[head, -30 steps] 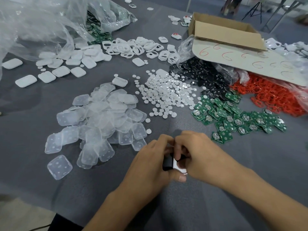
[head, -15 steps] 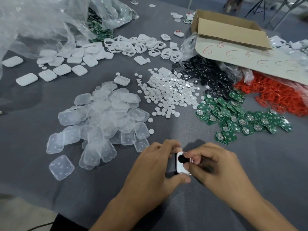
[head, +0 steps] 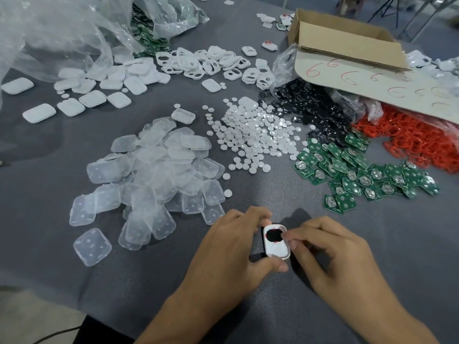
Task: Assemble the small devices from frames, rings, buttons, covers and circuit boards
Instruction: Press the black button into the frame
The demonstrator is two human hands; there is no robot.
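Observation:
A small white frame with a black button and a trace of red ring in its round opening sits between my hands near the table's front. My left hand grips it from the left, fingers over the top end and thumb under the bottom end. My right hand touches the frame's right edge with curled fingertips at the black button. Piles lie beyond: clear covers, white round buttons, black buttons, green circuit boards, red rings, white frames.
White solid covers lie at the left. A crumpled plastic bag fills the far left corner. A cardboard box with a flap marked in red stands at the far right. Grey cloth covers the table.
The frame has turned face-up between my hands and its black button now shows. My right hand has opened away from the frame to its right edge.

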